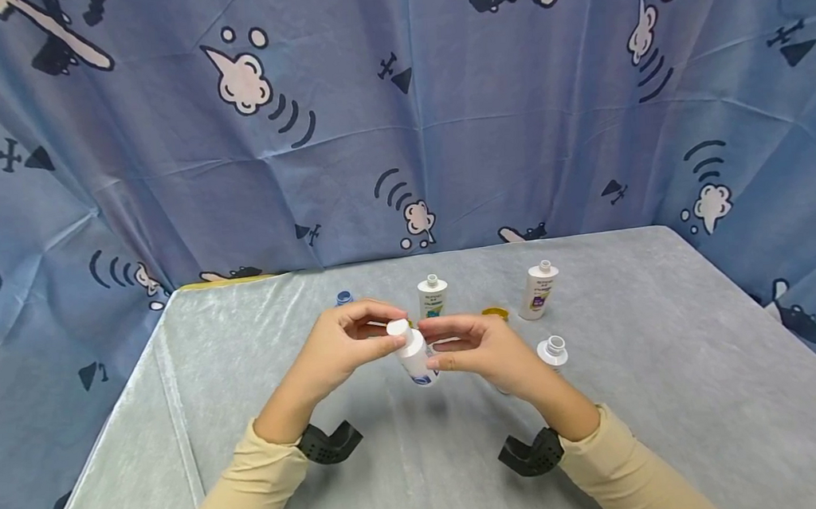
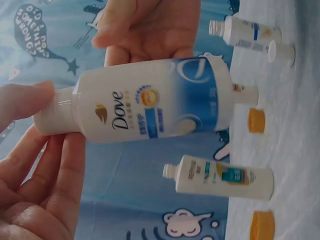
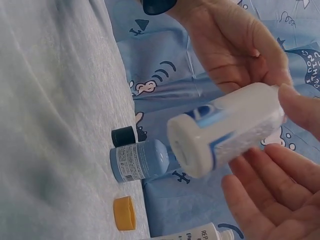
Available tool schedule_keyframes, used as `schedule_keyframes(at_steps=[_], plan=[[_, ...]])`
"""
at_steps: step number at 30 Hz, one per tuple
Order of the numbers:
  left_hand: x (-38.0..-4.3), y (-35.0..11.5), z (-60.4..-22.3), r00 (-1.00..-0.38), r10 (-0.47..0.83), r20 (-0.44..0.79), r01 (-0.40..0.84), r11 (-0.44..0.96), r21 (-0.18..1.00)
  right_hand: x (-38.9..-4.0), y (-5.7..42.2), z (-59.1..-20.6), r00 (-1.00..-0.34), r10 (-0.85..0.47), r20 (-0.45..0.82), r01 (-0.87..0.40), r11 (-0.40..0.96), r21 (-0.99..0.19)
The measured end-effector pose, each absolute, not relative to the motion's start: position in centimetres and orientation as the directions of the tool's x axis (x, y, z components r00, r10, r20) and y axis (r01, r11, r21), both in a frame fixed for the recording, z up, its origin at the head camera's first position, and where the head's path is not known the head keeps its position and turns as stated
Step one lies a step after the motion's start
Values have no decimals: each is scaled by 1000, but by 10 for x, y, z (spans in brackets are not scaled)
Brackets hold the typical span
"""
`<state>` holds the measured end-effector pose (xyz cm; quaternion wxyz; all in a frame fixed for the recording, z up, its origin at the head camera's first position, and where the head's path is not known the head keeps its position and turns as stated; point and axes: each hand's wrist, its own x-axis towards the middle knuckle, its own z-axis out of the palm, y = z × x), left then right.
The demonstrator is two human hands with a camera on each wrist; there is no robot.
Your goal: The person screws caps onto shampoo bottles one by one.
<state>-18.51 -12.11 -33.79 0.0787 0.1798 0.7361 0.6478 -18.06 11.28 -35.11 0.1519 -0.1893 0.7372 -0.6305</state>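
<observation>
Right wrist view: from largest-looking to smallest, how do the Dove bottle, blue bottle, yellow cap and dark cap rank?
1. Dove bottle, though nearness to the camera enlarges it
2. Blue bottle
3. Yellow cap and dark cap: too alike to rank

Both wrist views near Dove bottle (image 2: 142,104)

Patterned curtain (image 1: 454,115) – behind grey table (image 1: 425,469)

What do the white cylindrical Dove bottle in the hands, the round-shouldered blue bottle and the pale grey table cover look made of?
White cylindrical Dove bottle: likely smooth, satin plastic, from its soft sheen and opaque white.
Round-shouldered blue bottle: probably semi-gloss plastic, from its faint shoulder sheen; glass is possible.
Pale grey table cover: seemingly velvety fabric, from its mottled, streaky surface.
</observation>
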Motion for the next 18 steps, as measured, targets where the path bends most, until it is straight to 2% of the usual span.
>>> schedule_keyframes(at_steps=[18], plan=[[-198,-140,-338,-921,388,28,124,226,966,-183,113,-354,-890,-456,32,-119,163,-979]])
